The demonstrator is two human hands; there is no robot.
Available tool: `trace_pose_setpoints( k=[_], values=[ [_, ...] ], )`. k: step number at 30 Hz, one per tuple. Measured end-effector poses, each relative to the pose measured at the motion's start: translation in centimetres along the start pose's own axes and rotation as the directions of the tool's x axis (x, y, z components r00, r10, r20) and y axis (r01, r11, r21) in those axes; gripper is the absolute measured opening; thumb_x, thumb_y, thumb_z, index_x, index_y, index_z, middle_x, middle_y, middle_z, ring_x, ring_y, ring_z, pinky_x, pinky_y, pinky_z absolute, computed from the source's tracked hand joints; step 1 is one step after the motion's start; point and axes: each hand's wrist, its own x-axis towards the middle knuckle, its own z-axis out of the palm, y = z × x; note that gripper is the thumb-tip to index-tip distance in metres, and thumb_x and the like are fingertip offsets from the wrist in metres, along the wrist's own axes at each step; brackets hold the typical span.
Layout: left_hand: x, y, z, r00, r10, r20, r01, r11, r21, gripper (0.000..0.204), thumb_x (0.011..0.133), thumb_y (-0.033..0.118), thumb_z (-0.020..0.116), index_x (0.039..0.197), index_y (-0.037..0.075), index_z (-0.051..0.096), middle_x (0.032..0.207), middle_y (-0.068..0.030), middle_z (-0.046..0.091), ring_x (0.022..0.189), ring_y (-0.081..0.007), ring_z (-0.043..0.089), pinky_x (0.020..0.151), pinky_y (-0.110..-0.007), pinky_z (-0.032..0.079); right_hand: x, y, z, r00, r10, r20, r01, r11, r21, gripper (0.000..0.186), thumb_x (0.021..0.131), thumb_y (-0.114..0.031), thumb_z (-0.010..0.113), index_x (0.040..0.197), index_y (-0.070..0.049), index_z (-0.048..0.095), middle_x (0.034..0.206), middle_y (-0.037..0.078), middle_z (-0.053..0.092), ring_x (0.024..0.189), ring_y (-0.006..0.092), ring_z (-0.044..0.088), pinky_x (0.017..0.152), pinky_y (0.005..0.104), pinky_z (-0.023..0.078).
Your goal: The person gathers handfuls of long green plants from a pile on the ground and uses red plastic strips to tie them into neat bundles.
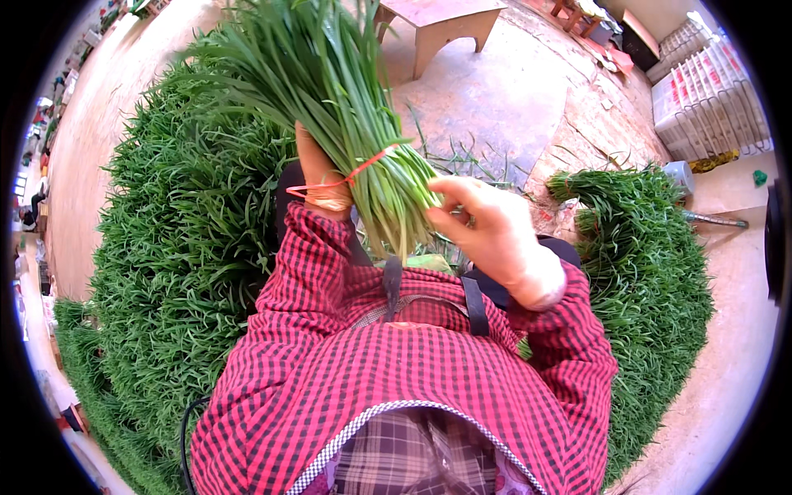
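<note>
My left hand (322, 175) is closed around a bunch of garlic chives (326, 87), its fingers partly hidden behind the leaves. The long green tops point up and away from me, and the paler stem ends hang toward my lap. A red tie (369, 165) crosses the lower stems and also runs around the left hand's wrist side. At the right edge of the stem ends, the thumb and index finger of my right hand (499, 235) are curled together in a pinch on the pale stems.
A large heap of loose chives (181, 214) spreads at my left. More chives (652, 272) are piled at my right, some bunched. Ahead stands a low wooden stool (445, 25). Stacked white foam boxes (709, 95) stand at the far right, and stray leaves lie on the floor.
</note>
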Motion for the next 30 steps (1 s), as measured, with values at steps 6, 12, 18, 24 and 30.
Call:
trace_pose_setpoints(
  k=[6, 12, 18, 24, 30],
  values=[
    [-1.0, 0.1, 0.7, 0.995, -0.098, 0.03, 0.1, 0.993, -0.068, 0.04, 0.096, 0.044, 0.049, 0.109, 0.01, 0.065, 0.1, -0.0046, 0.069, 0.088, -0.0208, 0.067, 0.08, -0.037, 0.056, 2.0, 1.1, 3.1, 0.996, -0.073, -0.051, 0.068, 0.994, -0.086, 0.01, 0.085, -0.012, 0.07, 0.087, -0.005, 0.064, 0.069, 0.005, 0.063, 0.058, 0.0161, 0.061, 0.056, 0.0291, 0.049],
    [-1.5, 1.3, 1.7, 0.998, -0.048, 0.044, 0.055, 0.986, -0.16, 0.041, 0.094, 0.044, 0.051, 0.111, 0.009, 0.065, 0.102, -0.0054, 0.069, 0.089, -0.022, 0.067, 0.081, -0.039, 0.056, 1.0, 1.1, 1.3, 0.9, 0.252, 0.356, -0.382, 0.85, 0.363, 0.008, 0.092, -0.009, 0.064, 0.089, -0.001, 0.062, 0.068, -0.003, 0.059, 0.058, 0.0043, 0.054, 0.051, 0.0224, 0.043],
    [-0.6, 2.9, 0.4, 0.981, 0.054, 0.189, 0.007, 0.951, -0.309, 0.049, 0.096, 0.05, 0.049, 0.121, 0.01, 0.061, 0.116, -0.0083, 0.065, 0.101, -0.0271, 0.064, 0.088, -0.043, 0.055, -4.9, 4.2, -3.5, 0.704, 0.376, 0.603, -0.673, 0.624, 0.397, 0.011, 0.092, -0.012, 0.066, 0.096, -0.002, 0.063, 0.074, -0.001, 0.061, 0.059, 0.0049, 0.055, 0.052, 0.0219, 0.044],
    [0.0, 3.4, -1.7, 0.989, 0.144, 0.016, -0.14, 0.976, -0.168, 0.056, 0.095, 0.057, 0.045, 0.122, 0.01, 0.06, 0.113, -0.0087, 0.065, 0.098, -0.028, 0.065, 0.086, -0.044, 0.055, -9.5, 11.3, -8.2, 0.91, 0.396, 0.124, -0.274, 0.798, -0.537, 0.012, 0.077, -0.019, 0.075, 0.084, -0.012, 0.07, 0.066, 0.007, 0.064, 0.064, 0.0247, 0.066, 0.063, 0.0365, 0.053],
    [-0.6, 1.1, -2.2, 0.997, 0.024, 0.068, -0.01, 0.982, -0.188, 0.058, 0.093, 0.059, 0.05, 0.123, 0.01, 0.06, 0.113, -0.0086, 0.066, 0.098, -0.0281, 0.065, 0.086, -0.044, 0.055, -0.7, 2.4, -3.4, 0.991, 0.136, 0.001, -0.136, 0.991, -0.013, 0.026, 0.085, -0.027, 0.072, 0.102, -0.009, 0.066, 0.098, 0.01, 0.066, 0.07, 0.0255, 0.067, 0.065, 0.0329, 0.053]
  ],
)
